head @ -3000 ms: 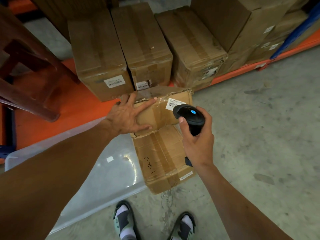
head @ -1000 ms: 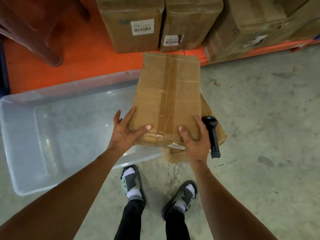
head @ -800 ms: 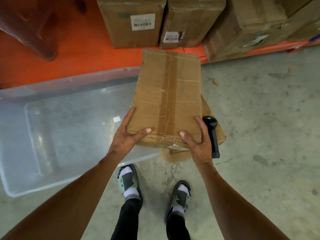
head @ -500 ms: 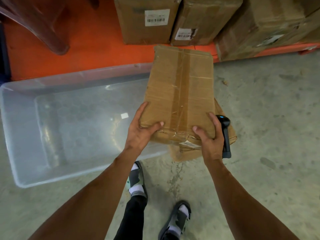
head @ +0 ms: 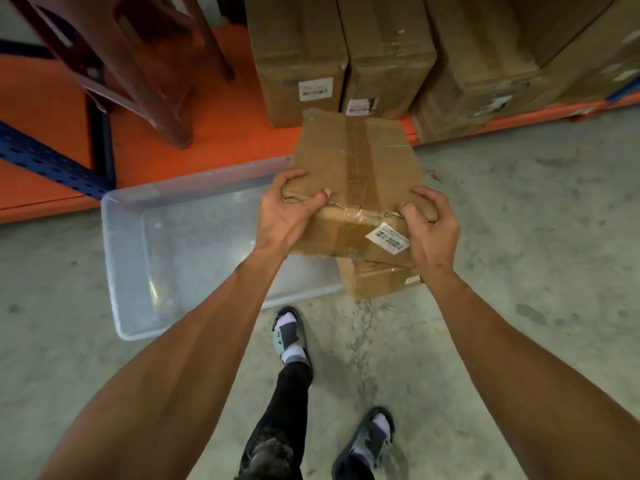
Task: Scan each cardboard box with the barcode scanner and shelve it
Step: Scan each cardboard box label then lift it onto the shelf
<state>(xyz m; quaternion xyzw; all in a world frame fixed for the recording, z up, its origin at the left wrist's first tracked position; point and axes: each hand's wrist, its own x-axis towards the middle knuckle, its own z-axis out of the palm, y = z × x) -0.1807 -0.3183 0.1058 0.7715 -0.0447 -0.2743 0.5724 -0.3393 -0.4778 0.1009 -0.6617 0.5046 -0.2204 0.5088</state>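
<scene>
Step in hand: shelving, by my judgement. I hold 1 cardboard box (head: 353, 174) off the floor, above the gap between the clear plastic bin (head: 124, 271) and the second box (head: 377, 282) lying on the concrete floor (head: 519, 237). My left hand (head: 284, 213) is clenched on the near left corner of the held box, thumb on top, fingers under. My right hand (head: 429, 226) grasps the near right corner the same way. The barcode label (head: 388, 239) faces me on the near side. The scanner is not in view; I cannot tell where it lies.

Next move, as I judge it: carry the box forward onto the orange shelf deck (head: 207, 133) and set it down flat, label outward to match the row.

Surroundings: 2 labelled boxes (head: 301, 60) stand at the deck's front edge directly ahead, with more stacked to the right. A brown stool (head: 138, 64) occupies the deck's left part. Free deck lies between the stool and the row. The bin sits against the deck's front edge, so my feet must clear it.
</scene>
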